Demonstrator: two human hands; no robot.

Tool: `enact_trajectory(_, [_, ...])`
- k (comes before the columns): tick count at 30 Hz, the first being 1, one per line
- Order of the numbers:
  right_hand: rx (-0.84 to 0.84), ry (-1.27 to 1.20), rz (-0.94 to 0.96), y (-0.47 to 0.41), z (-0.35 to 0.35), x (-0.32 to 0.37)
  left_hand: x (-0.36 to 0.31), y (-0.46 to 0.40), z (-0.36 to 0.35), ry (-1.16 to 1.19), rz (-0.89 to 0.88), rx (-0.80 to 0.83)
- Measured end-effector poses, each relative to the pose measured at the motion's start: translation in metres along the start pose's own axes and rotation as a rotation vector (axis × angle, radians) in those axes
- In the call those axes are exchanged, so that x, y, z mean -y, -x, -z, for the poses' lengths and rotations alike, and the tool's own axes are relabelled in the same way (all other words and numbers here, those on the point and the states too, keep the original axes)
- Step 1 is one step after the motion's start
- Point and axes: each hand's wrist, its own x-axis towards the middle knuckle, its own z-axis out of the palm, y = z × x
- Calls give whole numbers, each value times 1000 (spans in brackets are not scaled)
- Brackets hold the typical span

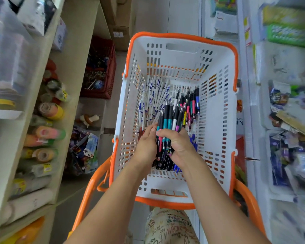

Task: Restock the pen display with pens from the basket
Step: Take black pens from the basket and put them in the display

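Shop shelving lines both sides of a narrow aisle: on the left a beige shelf (72, 55) carries rolls of tape (50, 110) in yellow, pink and green, and on the right white racks (250, 95) hold packaged goods, blurred past reading. Down on the floor to the left sits a red crate (102, 67) of small items.

Between the shelves stands a white perforated basket (217, 120) with an orange rim and orange handles. Pens lie loose on its bottom: a cluster of white pens (152, 97) with blue lettering toward the far left, a group of dark pens (192, 104) with coloured grips toward the far right, and some blue pens (194, 141) near the right wall.

Both bare forearms reach forward and down into the basket, meeting near its middle. The right hand (180, 147) is curled round a thick bundle of black pens (167, 124) with teal, white and pink grips, thumb across the top of the bundle and fingers wrapped beneath; the pens fan out forward from the fist and their lower ends stick out toward the person. The left hand (147, 145) lies just beside it, fingers straight and together, fingertips pressed against the left side of the same bundle.

At the bottom edge a patterned cream garment (167, 228) shows under the basket's near rim.
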Motion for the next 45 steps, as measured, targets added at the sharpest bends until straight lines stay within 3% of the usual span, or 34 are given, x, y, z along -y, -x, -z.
enact_trajectory(2, [-22,58,25,-5,5,-9,3,-5,6,-39,11,24])
enact_trajectory(5, [66,157,61,-11,4,-30,8,-14,15,80,20,98])
enact_trajectory(7, [92,202,49,-15,-2,-47,14,-18,20,7,39,108])
enact_trajectory(10, [97,232,-16,-22,-8,-70,29,-23,27,-172,61,4])
enact_trajectory(14, [162,397,-115,-20,-5,-96,52,-24,36,-185,180,-103])
enact_trajectory(16, [198,447,-183,-19,-3,-105,61,-24,40,-173,235,-79])
enact_trajectory(24, [398,611,-213,-4,10,-102,64,-22,36,-191,370,-35])
enact_trajectory(32, [384,637,-307,-2,21,-94,56,-17,34,-190,342,-67])
enact_trajectory(35, [419,489,-254,-1,35,-71,51,-17,36,-251,299,-60])
enact_trajectory(38, [261,459,-11,-4,44,-36,46,-17,37,-363,227,6])
enact_trajectory(41, [261,641,209,-14,35,-8,45,-20,36,-490,137,87])
enact_trajectory(45, [324,880,213,-32,13,11,45,-24,35,-527,83,172])
